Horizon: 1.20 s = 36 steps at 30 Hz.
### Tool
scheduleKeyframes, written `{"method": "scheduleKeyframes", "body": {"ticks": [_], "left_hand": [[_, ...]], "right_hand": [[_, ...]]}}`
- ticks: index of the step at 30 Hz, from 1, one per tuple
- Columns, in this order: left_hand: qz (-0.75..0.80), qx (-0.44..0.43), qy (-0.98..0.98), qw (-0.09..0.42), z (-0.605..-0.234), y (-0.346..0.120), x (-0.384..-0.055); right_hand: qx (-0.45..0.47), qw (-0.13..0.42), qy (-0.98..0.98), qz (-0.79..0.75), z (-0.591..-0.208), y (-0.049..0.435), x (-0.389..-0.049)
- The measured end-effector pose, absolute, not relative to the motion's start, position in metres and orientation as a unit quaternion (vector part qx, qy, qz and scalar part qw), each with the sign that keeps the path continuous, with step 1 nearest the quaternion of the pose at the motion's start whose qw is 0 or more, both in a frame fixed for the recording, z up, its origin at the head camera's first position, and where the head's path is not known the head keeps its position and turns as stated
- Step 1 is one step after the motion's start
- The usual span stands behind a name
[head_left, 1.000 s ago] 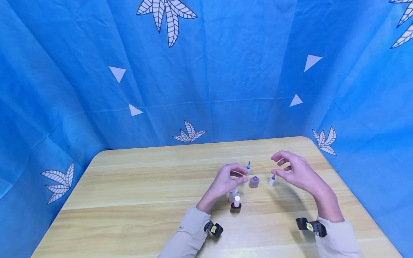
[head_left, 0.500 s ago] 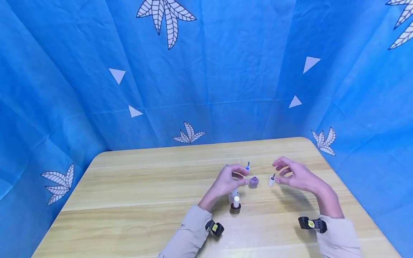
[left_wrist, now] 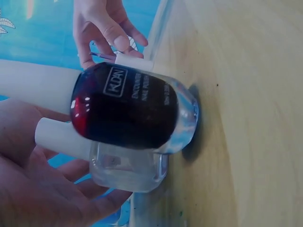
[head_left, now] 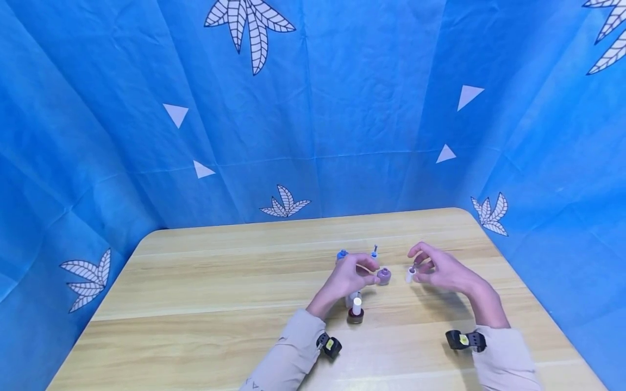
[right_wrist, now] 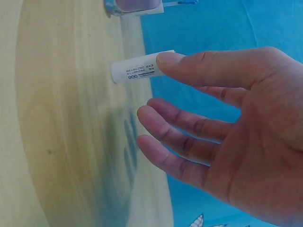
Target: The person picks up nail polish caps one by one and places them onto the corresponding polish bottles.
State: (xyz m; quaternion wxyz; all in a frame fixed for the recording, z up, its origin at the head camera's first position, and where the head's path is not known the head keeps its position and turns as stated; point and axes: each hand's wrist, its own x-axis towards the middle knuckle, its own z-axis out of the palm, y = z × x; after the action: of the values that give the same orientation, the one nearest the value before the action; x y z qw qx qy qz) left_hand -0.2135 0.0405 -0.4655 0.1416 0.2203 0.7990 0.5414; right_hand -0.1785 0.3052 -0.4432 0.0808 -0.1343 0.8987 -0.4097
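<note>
A small purple nail polish bottle (head_left: pixel 383 276) stands uncapped on the table. My left hand (head_left: pixel 348 276) is at its left side, thumb and index fingertips next to the glass; contact is unclear. To the right, a white brush cap (head_left: pixel 409 275) stands with its brush upward. The relaxed fingers of my right hand (head_left: pixel 442 270) spread around its upper end. In the right wrist view the thumb (right_wrist: pixel 173 64) overlaps the top of the white cap (right_wrist: pixel 137 67), while the other fingers hang apart from it. The index fingertip is hidden there.
A dark red nail polish bottle (head_left: pixel 355 315) and a clear one (left_wrist: pixel 128 165), both white-capped, stand near my left wrist. Farther back are a blue bottle (head_left: pixel 342 254) and an upturned cap with a blue brush (head_left: pixel 374 253). Blue cloth (head_left: pixel 313 108) hangs behind the table.
My left hand has shifted slightly right to the purple bottle, bringing the blue bottle into view. The right hand has come down and left around the white cap's brush end.
</note>
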Motion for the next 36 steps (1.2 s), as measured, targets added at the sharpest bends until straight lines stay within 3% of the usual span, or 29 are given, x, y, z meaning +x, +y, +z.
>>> {"method": "scheduleKeyframes", "body": {"ticks": [36], "left_hand": [[0.413,0.215,0.876,0.124,-0.463,0.061,-0.218]], "right_hand": [[-0.137,0.093,0.910,-0.380,-0.450,0.302,-0.182]]}}
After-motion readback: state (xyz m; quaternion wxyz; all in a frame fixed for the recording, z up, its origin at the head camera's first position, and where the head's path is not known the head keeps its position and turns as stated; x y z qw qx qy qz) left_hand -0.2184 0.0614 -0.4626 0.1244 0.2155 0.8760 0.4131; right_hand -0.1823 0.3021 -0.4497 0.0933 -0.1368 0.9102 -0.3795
